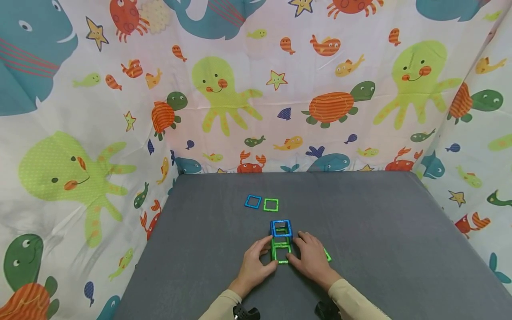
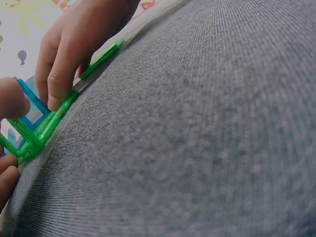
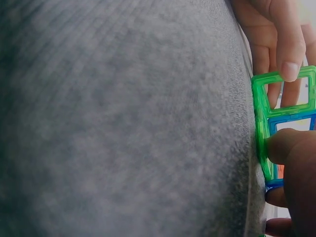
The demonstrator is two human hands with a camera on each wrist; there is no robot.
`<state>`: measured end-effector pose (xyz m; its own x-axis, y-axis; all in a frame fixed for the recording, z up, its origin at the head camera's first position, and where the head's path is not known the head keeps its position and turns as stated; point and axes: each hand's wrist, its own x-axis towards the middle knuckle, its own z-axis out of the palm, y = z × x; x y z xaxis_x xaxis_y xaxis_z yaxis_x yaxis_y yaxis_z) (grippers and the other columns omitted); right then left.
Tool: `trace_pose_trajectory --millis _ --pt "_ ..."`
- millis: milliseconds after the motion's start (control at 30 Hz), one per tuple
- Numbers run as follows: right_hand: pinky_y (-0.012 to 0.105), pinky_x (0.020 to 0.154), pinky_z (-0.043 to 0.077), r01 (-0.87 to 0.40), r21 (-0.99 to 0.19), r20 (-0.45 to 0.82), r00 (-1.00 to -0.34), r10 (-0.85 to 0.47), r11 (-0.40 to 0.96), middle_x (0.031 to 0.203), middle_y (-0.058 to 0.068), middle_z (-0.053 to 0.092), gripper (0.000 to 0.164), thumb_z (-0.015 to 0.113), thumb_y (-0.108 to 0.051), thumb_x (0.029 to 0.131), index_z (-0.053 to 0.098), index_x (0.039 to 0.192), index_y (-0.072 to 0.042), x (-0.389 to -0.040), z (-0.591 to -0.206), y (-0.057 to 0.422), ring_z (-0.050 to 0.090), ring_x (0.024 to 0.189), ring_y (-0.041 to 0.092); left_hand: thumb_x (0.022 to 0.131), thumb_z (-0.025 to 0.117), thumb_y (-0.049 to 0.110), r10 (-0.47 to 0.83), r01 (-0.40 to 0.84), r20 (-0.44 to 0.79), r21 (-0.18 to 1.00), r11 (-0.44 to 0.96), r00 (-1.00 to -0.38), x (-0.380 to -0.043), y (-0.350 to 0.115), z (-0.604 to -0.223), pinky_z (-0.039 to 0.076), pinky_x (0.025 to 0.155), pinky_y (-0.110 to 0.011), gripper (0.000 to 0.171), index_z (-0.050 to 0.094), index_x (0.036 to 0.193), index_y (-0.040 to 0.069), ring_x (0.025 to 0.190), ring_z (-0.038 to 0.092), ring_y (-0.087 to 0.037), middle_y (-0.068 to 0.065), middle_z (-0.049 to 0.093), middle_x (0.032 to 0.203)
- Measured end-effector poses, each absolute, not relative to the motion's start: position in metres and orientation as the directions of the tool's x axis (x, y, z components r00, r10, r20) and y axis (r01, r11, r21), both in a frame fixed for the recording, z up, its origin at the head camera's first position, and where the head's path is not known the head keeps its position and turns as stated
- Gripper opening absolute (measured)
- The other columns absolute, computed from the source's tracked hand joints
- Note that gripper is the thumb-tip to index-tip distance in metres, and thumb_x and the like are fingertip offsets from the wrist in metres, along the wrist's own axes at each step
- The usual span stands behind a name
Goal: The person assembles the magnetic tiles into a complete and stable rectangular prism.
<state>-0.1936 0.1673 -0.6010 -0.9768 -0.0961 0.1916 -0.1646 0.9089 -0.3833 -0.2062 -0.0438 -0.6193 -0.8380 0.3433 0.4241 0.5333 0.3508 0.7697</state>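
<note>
Between the two hands stands a small structure of magnetic tiles, hollow square frames. Its green tiles (image 1: 282, 262) are nearer the body, and its blue tiles (image 1: 281, 221) are at the far end. On the left side, the left hand (image 1: 255, 264) holds a green tile (image 3: 258, 98), thumb in front and fingers behind in the right wrist view. From the right, the right hand (image 1: 314, 258) grips the structure, its thumb (image 3: 281, 145) against the near green edge. Part of the structure is hidden by the fingers.
Beyond the structure a loose blue tile (image 1: 253, 195) and a loose green tile (image 1: 270, 199) lie flat on the grey table (image 1: 200, 249). Another green tile (image 1: 328, 255) pokes out beside the right hand. A patterned curtain (image 1: 240, 151) surrounds the table's back and sides.
</note>
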Motion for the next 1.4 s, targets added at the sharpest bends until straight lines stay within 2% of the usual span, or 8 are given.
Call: trace_pose_trajectory --millis 367,533,800,1167,1400 --pt "0.064 0.106 0.045 -0.211 -0.430 0.155 -0.975 -0.159 0.878 0.139 0.026 0.060 0.053 0.077 -0.033 0.087 0.068 0.126 0.000 -0.192 -0.588 0.174 0.055 0.131 0.048 0.079 0.082 0.006 0.340 0.539 0.432 0.770 0.343 -0.835 -0.206 -0.045 -0.621 0.061 0.089 -0.036 0.066 0.057 0.141 0.006 0.105 0.072 -0.023 -0.011 0.068 0.124" --pt "0.060 0.104 0.048 -0.224 -0.439 0.135 -0.974 -0.183 0.870 0.138 0.025 0.060 0.051 0.077 -0.029 0.088 0.066 0.129 -0.002 -0.192 -0.578 0.187 0.057 0.129 0.044 0.079 0.083 0.006 0.342 0.524 0.416 0.779 0.344 -0.843 -0.205 -0.045 -0.621 0.061 0.090 -0.035 0.067 0.057 0.141 0.007 0.106 0.071 -0.023 -0.011 0.068 0.123" --pt "0.060 0.089 0.054 -0.191 -0.363 0.162 -0.977 -0.140 0.912 0.129 0.021 0.064 0.050 0.081 -0.025 0.082 0.068 0.125 -0.005 -0.183 -0.566 0.210 0.063 0.114 0.041 0.079 0.083 0.006 0.333 0.528 0.426 0.780 0.336 -0.841 -0.206 -0.045 -0.621 0.061 0.087 -0.037 0.068 0.056 0.141 0.005 0.105 0.071 -0.026 -0.013 0.068 0.122" --pt "0.049 0.069 0.056 -0.100 -0.297 0.033 -0.995 -0.095 0.949 0.110 0.014 0.065 0.050 0.084 -0.031 0.080 0.070 0.122 -0.009 -0.173 -0.563 0.220 0.063 0.096 0.031 0.080 0.081 0.008 0.315 0.464 0.365 0.817 0.344 -0.876 -0.203 -0.044 -0.621 0.060 0.091 -0.034 0.064 0.058 0.140 0.007 0.108 0.071 -0.022 -0.010 0.069 0.122" --pt "0.047 0.066 0.055 -0.116 -0.283 0.025 -0.993 -0.114 0.952 0.107 0.013 0.064 0.048 0.084 -0.030 0.081 0.070 0.122 -0.010 -0.172 -0.562 0.216 0.062 0.090 0.029 0.079 0.082 0.007 0.309 0.470 0.375 0.814 0.341 -0.874 -0.202 -0.043 -0.622 0.060 0.090 -0.033 0.064 0.059 0.139 0.007 0.107 0.071 -0.021 -0.009 0.069 0.120"
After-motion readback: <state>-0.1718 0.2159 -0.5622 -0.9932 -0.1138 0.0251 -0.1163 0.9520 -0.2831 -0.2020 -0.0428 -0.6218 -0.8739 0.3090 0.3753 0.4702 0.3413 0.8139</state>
